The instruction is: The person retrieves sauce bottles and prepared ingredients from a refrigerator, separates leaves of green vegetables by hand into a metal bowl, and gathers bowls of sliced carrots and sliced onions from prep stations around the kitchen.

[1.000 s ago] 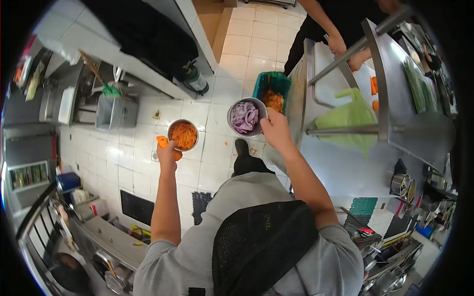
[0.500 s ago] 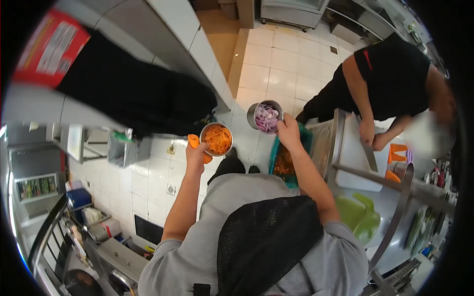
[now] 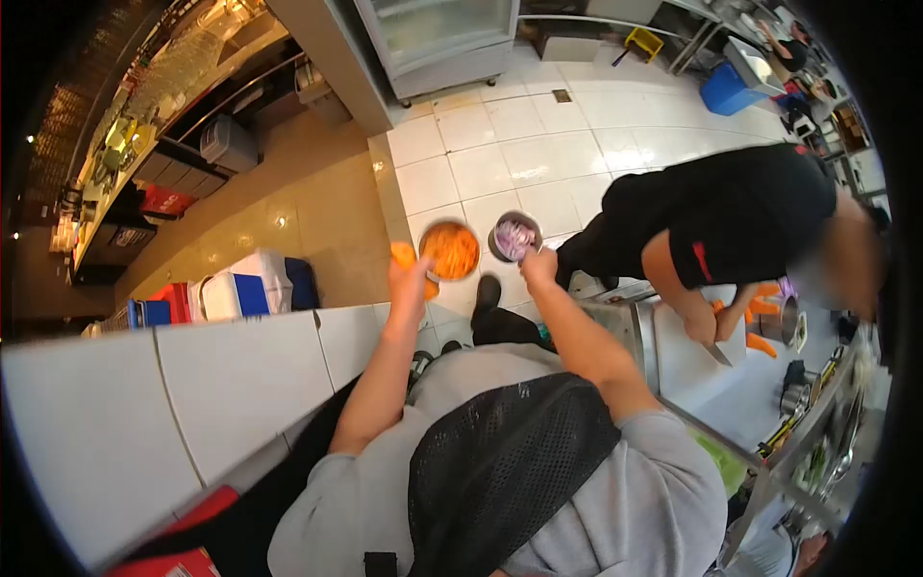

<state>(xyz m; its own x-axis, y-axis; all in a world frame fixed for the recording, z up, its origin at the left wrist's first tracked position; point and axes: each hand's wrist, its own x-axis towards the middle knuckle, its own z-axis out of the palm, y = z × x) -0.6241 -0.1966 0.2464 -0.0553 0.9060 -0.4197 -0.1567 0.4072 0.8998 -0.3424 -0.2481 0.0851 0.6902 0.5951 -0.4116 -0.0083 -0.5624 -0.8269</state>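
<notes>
My left hand (image 3: 410, 279) is closed on the rim of a round metal container whose filling is carrot strips (image 3: 452, 252). A larger orange piece, apparently a carrot (image 3: 403, 254), is also gripped in that hand, its ends showing on either side of it. To the right, my right hand (image 3: 539, 269) grips the near edge of a smaller metal container (image 3: 496, 242) with sliced red onion (image 3: 516, 238) inside. Both containers are held up in front of me over the floor, upright and a little apart.
A co-worker (image 3: 740, 212) bends over a white cutting board (image 3: 673, 356) at my right, knife (image 3: 718, 354) in hand, with carrots (image 3: 761, 346) nearby. A tiled half wall (image 3: 240, 394) stands close on my left. Ahead are a glass-door fridge (image 3: 442, 38) and a blue bin (image 3: 726, 91).
I have walked forward and turned, so the doorway and fridge show more fully. The two containers are now closer together. The green bin beneath my right arm is mostly hidden.
</notes>
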